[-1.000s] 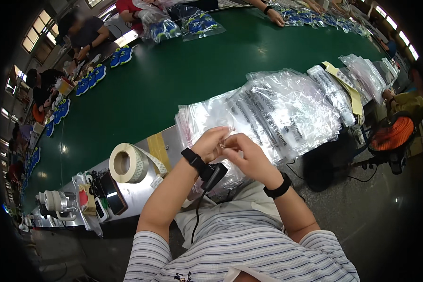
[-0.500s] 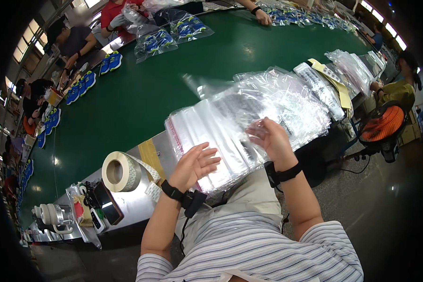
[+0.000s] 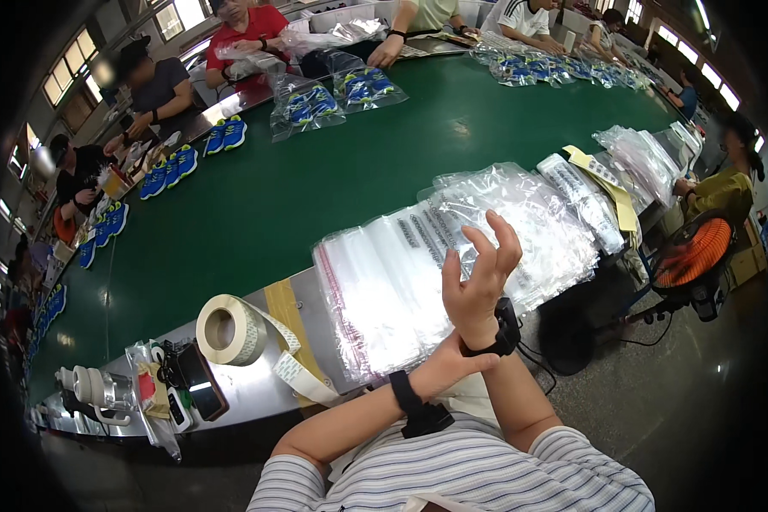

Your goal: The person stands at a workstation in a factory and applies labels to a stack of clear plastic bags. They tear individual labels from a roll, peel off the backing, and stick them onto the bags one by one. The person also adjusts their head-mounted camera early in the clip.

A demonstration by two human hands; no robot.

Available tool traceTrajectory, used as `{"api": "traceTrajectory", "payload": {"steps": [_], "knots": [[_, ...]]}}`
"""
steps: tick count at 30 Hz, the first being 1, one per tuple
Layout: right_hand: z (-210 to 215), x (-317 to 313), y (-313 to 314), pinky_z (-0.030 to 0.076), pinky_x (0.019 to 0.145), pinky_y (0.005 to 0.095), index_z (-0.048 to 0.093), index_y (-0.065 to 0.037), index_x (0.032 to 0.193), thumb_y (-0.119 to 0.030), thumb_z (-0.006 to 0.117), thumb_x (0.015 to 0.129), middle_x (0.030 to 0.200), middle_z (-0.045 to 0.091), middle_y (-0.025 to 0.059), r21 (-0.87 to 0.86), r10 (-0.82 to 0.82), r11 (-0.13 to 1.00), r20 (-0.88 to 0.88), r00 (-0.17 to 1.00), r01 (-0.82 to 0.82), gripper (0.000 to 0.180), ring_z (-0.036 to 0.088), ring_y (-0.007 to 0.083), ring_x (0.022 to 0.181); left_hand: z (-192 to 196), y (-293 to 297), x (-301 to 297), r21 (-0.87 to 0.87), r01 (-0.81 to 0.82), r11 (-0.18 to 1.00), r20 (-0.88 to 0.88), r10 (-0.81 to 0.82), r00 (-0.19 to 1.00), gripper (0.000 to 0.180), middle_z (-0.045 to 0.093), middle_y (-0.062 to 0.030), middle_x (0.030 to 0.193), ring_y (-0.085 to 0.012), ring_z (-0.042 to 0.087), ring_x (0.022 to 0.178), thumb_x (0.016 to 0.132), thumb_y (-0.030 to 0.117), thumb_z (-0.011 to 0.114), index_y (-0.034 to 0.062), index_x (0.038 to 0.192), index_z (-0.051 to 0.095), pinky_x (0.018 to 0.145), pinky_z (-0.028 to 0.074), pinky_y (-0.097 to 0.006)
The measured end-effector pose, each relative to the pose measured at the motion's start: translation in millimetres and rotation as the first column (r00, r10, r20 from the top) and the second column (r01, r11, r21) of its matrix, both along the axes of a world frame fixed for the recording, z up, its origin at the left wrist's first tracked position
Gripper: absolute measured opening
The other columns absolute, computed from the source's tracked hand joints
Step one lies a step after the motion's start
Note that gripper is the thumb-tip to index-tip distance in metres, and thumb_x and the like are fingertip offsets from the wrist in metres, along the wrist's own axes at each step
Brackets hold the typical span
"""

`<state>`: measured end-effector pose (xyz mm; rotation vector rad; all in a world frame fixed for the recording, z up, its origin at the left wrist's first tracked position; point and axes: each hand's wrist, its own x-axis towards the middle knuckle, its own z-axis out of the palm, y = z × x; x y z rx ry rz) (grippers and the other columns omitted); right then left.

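**Inspector:** State the hands.

**Assistant:** The right hand (image 3: 478, 277) is raised upright above the near edge of the tabletop (image 3: 256, 213), fingers spread and loosely curled, holding nothing. The left hand (image 3: 452, 363) lies across the body and touches the right wrist at the black wristband (image 3: 503, 333); its fingers are mostly hidden, so I cannot tell how far they are open, though nothing shows in their grip.

**Inspector:** And the goods nearest them?

**Assistant:** A fanned stack of clear plastic bags (image 3: 401, 282) lies flat along the near edge, directly behind the raised hand and apart from it. The overlap probably lets one bag be peeled off at a time.

**Inspector:** Anything else within reach?

**Assistant:** A roll of tape (image 3: 226, 328) sits on the grey rim towards the near left corner, its loose end trailing towards the person, likely kept ready to pull. Left of it lies a dark phone (image 3: 198, 381), with small clutter beyond. More bag bundles (image 3: 589, 200) and yellow strips (image 3: 602, 179) run towards the right end.

**Inspector:** The far side?

**Assistant:** Other people work along the far edge, with blue shoes (image 3: 171, 166), loose and bagged, laid before them. An orange fan (image 3: 687, 256) stands on the floor at the right.
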<state>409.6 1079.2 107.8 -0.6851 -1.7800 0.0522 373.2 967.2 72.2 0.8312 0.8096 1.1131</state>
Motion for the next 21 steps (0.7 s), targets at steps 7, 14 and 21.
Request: {"api": "traceTrajectory", "payload": {"steps": [7,14,21], "knots": [[-9,-26,-9,0.050,0.086,0.0324,0.058,0.001,0.099,0.001,0.052,0.088,0.110,0.057,0.0124,-0.477,0.270,0.652,-0.582,0.767,-0.590,0.013,0.058,0.0190,0.097,-8,-6,-4,-0.094,-0.162,0.982,0.059,0.168,0.984,0.058,0.054,-0.0068,0.120,-0.0139,0.051,0.111,0.084,0.018,0.072,-0.0031,0.130,0.043,0.098,0.041,-0.030],[-28,-31,-9,0.052,0.080,0.0287,0.058,0.000,0.100,-0.003,0.051,0.091,0.096,0.062,0.0068,-0.478,0.256,0.247,-0.807,0.532,-0.843,0.011,0.060,0.0127,0.090,-13,-8,-9,-0.117,-0.164,0.980,0.091,0.175,0.980,0.068,0.051,-0.0099,0.127,-0.0173,0.048,0.120,0.082,0.016,0.073,-0.0044,0.135,0.035,0.102,0.040,-0.030],[-24,-16,-6,0.050,0.063,0.0302,0.061,-0.003,0.087,0.006,0.060,0.078,0.087,0.063,0.0109,-0.345,0.408,0.845,-0.077,0.910,-0.408,0.013,0.062,0.0226,0.075,36,-110,-101,-0.087,-0.400,0.912,-0.146,0.385,0.911,0.041,0.058,-0.0152,0.120,-0.0194,0.057,0.112,0.091,0.007,0.061,-0.0056,0.127,0.045,0.094,0.047,-0.030]]}}
